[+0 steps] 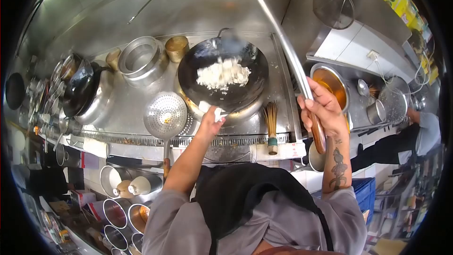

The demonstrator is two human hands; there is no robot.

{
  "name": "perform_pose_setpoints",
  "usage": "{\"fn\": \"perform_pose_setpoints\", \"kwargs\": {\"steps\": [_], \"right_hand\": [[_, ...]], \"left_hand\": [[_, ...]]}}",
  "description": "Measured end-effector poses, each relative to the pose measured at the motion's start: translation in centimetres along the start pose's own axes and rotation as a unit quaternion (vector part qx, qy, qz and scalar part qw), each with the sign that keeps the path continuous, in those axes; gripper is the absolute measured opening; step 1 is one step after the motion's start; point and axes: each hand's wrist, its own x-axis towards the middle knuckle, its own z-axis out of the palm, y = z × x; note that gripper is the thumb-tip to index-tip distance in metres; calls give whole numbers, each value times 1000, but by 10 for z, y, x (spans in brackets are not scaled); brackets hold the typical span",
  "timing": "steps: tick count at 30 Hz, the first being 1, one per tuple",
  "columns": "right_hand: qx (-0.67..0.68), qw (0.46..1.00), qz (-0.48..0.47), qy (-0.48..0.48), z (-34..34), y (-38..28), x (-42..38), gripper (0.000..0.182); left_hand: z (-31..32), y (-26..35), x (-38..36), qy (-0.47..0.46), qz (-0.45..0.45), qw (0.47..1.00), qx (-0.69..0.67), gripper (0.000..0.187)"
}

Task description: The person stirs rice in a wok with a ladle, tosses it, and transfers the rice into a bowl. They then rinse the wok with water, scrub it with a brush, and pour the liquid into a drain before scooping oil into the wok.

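Observation:
A black wok (188, 73) sits on the stove in front of me, with white crumbly food (222, 74), rice-like in look, heaped inside. My left hand (210, 125) is closed around a folded white cloth (205, 107) at the near rim of the wok. The cloth hides the exact hold on the rim. My right hand (325, 108) grips the wooden handle of a long metal ladle (283, 38). Its bowl is raised high beyond the wok, partly cut off by the top edge of the view.
A perforated skimmer (165, 114) lies left of the wok, near stacked metal pots (139, 56). On the right are a bamboo brush (271, 127) and a pot of orange liquid (326, 85). A mesh strainer (333, 8) hangs above. Another person (401, 137) stands at far right.

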Motion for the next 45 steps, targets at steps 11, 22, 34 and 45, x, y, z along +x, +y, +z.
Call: {"fn": "perform_pose_setpoints", "kwargs": {"steps": [11,22,34,45], "right_hand": [[316,868,383,0,-24,227,75,28],[-19,931,364,-8,-31,219,62,33],[-363,929,37,60,-45,233,-20,25],[-459,884,-65,51,7,185,-56,16]], "left_hand": [[14,-4,-4,70,9,996,-61,21],[-44,-40,-94,-11,34,997,73,44],[5,-44,-96,-49,119,983,130,57],[136,17,-40,-33,191,975,110,14]]}}
